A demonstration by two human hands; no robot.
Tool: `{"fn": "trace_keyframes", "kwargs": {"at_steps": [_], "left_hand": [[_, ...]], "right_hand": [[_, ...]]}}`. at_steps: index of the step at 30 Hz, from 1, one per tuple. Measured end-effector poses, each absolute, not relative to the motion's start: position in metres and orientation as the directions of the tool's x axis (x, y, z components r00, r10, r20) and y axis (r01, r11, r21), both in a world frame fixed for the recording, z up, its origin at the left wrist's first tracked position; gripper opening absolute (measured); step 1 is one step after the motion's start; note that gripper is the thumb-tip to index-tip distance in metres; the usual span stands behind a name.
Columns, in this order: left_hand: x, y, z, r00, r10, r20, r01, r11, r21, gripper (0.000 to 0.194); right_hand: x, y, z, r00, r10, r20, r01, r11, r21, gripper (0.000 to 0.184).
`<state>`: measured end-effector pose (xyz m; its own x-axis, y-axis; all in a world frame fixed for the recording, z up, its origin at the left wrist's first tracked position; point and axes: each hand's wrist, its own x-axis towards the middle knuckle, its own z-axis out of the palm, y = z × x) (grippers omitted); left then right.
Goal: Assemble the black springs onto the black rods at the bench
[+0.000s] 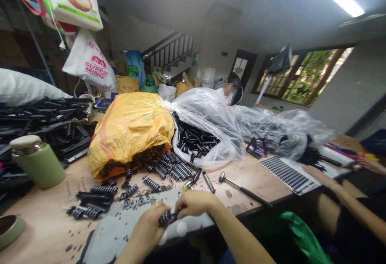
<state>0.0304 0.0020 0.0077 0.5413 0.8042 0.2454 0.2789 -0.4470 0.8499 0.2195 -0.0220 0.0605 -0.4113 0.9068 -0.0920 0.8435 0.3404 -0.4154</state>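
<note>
Close to the table's front edge, my left hand (148, 224) is closed around a black ribbed roller (165, 217) with pale rings. My right hand (197, 203) pinches the dark end of this same piece, its fingertips almost meeting those of the left. Beneath both hands lies a grey work mat (120, 219) scattered with tiny black bits. Just behind the right hand a yellow-green tip (187, 185) shows; what it belongs to I cannot make out. Similar ribbed rollers (104, 190) and smooth black pieces (93, 199) lie left of the mat.
A yellow sack (132, 123) spills ribbed rollers; beside it a clear plastic bag (208, 111) holds black parts. A hammer (241, 189) lies at right. A green flask (39, 163) stands left. A co-worker's hand (319, 174) rests by a striped sheet (289, 173).
</note>
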Motion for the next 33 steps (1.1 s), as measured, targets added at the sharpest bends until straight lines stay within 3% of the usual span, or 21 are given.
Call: {"fn": "trace_keyframes", "kwargs": {"at_steps": [2,6,9,13,16,21,29,33], "left_hand": [[0.036,0.0,0.01,0.613,0.781,0.122,0.296,-0.37,0.881,0.011],[0.044,0.005,0.013,0.41,0.894,-0.182,0.154,0.128,0.98,0.028],[0.046,0.006,0.019,0.348,0.886,-0.306,0.003,0.325,0.946,0.038],[0.048,0.001,0.028,0.304,0.908,-0.288,-0.043,0.315,0.948,0.038],[0.048,-0.001,0.029,0.232,0.954,-0.19,0.041,0.185,0.982,0.035],[0.05,0.001,0.017,0.286,0.958,-0.002,0.079,-0.022,0.997,0.031],[0.046,0.001,0.01,0.293,0.939,-0.182,-0.145,0.232,0.962,0.058],[0.048,-0.001,0.021,0.27,0.936,-0.225,-0.189,0.28,0.941,0.061]], "right_hand": [[0.212,-0.027,0.065,-0.482,0.875,-0.04,0.788,0.413,-0.457,0.017],[0.207,-0.034,0.068,-0.165,0.939,0.301,0.798,0.306,-0.519,0.066],[0.204,-0.042,0.068,-0.165,0.927,0.335,0.768,0.334,-0.547,0.094],[0.197,-0.051,0.072,-0.235,0.923,0.306,0.771,0.369,-0.519,0.102],[0.192,-0.053,0.071,-0.217,0.93,0.296,0.79,0.346,-0.507,0.104],[0.187,-0.05,0.048,-0.203,0.947,0.251,0.827,0.303,-0.474,0.104],[0.187,-0.056,0.027,-0.067,0.975,0.211,0.765,0.186,-0.617,0.116],[0.183,-0.061,0.02,-0.148,0.946,0.289,0.706,0.306,-0.639,0.119]]}}
